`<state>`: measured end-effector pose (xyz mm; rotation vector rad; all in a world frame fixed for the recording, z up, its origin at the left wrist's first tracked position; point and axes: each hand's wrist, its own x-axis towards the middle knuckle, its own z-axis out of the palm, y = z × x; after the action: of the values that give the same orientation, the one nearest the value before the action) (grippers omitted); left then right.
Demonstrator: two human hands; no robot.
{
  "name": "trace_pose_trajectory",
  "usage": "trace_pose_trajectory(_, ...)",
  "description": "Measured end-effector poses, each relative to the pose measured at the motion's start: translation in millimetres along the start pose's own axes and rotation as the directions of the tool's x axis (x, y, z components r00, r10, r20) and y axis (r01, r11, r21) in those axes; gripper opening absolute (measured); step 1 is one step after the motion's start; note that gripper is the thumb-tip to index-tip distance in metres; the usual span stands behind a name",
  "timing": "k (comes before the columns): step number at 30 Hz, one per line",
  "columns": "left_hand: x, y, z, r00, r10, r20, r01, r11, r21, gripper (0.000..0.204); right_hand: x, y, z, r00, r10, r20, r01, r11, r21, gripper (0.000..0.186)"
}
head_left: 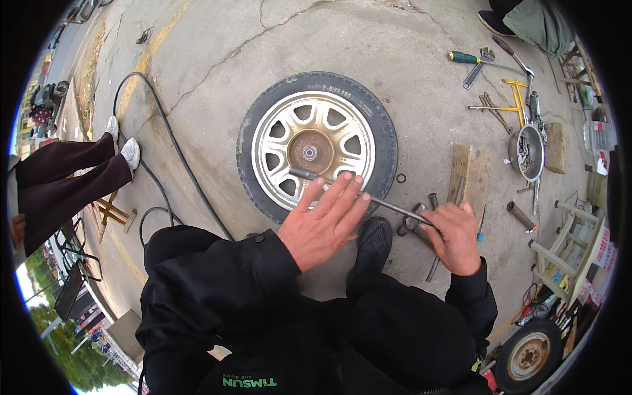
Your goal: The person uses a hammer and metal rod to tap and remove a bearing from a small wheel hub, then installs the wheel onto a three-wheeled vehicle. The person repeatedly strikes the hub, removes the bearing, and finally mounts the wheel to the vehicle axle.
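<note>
A wheel with a black tyre and a worn silver rim lies flat on the ground in front of me. Its rusty hub shows in the centre. My right hand, to the right of the wheel, is closed around one end of a long metal rod. The thicker grey end of this rod reaches over the rim near the hub. Across the rod's middle lies my left hand, fingers stretched out rather than wrapped around it. Whether its palm or thumb touches the rod is hidden.
Metal tools and a wooden block lie at right. Beyond are a green-handled screwdriver, a yellow T-handled tool and a metal bowl of small parts. A black hose curves at left, near a standing person. Another wheel is lower right.
</note>
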<state>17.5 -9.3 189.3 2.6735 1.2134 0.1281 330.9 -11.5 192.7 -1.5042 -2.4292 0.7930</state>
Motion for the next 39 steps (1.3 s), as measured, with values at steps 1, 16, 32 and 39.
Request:
trace_pose_trajectory(1,-10.9,-13.2,4.6,0.992,-0.116,0.058,0.12,0.99,-0.079,0.062,31.0,-13.0,10.7,0.988,-0.135,0.07,0.133,0.991,0.029,0.02)
trace_pose_trajectory(16,-133.8,-102.8,79.6,0.699,-0.509,0.503,0.71,0.581,-0.399,0.048,135.1,-94.6,133.2,0.736,0.371,0.566,-0.661,0.573,0.484,0.044)
trace_pose_trajectory(32,-94.3,-121.0,59.3,0.909,-0.302,0.286,0.401,0.818,-0.412,0.038,140.6,-101.7,103.3,0.774,0.474,0.42,-0.633,0.579,0.514,0.041)
trace_pose_trajectory(39,-43.7,-101.4,42.3,0.972,-0.233,0.021,0.218,0.87,-0.442,0.064,56.9,-48.1,23.3,0.656,0.713,0.247,-0.362,0.01,0.932,0.043)
